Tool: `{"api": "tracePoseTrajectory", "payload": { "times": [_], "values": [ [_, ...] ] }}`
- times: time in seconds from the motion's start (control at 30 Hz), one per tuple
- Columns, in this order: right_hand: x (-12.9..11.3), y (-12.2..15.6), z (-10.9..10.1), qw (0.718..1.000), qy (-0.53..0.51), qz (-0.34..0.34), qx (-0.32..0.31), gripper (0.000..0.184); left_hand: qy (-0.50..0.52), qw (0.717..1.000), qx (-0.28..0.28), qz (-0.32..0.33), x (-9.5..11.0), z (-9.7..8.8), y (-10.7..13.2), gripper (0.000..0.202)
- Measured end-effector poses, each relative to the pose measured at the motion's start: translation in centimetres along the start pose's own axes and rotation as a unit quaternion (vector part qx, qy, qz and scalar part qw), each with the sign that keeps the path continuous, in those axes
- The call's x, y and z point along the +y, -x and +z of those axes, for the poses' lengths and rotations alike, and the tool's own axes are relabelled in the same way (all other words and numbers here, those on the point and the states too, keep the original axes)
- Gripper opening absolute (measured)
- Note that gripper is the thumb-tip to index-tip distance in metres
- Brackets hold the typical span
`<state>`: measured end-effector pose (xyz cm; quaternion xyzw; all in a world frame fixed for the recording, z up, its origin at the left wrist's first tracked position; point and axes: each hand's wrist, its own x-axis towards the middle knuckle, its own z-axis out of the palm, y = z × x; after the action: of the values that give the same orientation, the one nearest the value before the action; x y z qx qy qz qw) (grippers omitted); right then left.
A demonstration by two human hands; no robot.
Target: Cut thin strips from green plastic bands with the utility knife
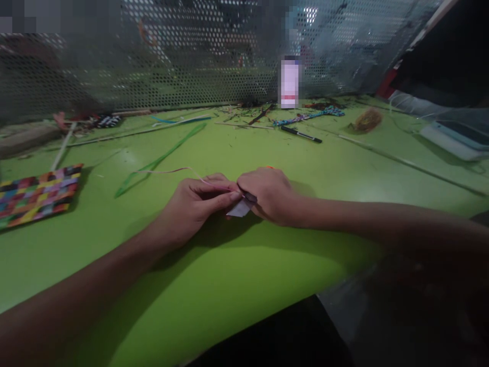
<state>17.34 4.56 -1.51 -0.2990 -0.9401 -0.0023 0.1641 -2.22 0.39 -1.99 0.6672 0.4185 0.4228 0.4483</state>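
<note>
Strip, thin & pink, trails over green table from my L hand, pinched thumb-to-finger, R hand curled at pale flap, hold hidden, can't tell; prob light, bendy, easily creased, best gripped flat nr flap.

Perforated panel behind green table — dim light.

Thin pinkish strip, bent in a loose curve, trailing leftward; by its right end, a pale flap, tilted, partly hidden
</note>
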Motion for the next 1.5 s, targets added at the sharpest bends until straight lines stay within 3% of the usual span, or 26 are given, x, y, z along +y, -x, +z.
{"api": "tracePoseTrajectory", "payload": {
  "times": [0.6, 1.03, 1.5],
  "values": [
    [0.13, 0.03, -0.01, 1.000, 0.000, 0.007, 0.005, 0.020, 0.019, 0.999, 0.025, -0.018, 0.21, 0.29, 0.28, 0.011],
    [0.09, 0.07, -0.11, 1.000, 0.008, 0.012, -0.017, 0.012, 0.034, 0.999, 0.025, -0.023, 0.39, 0.38, 0.28, 0.006],
    [0.36, 0.06, -0.09, 1.000, -0.005, 0.022, 0.000, 0.018, 0.044, 0.999, 0.017, -0.023, 0.32, 0.47, 0.25, 0.008]
  ]
}}
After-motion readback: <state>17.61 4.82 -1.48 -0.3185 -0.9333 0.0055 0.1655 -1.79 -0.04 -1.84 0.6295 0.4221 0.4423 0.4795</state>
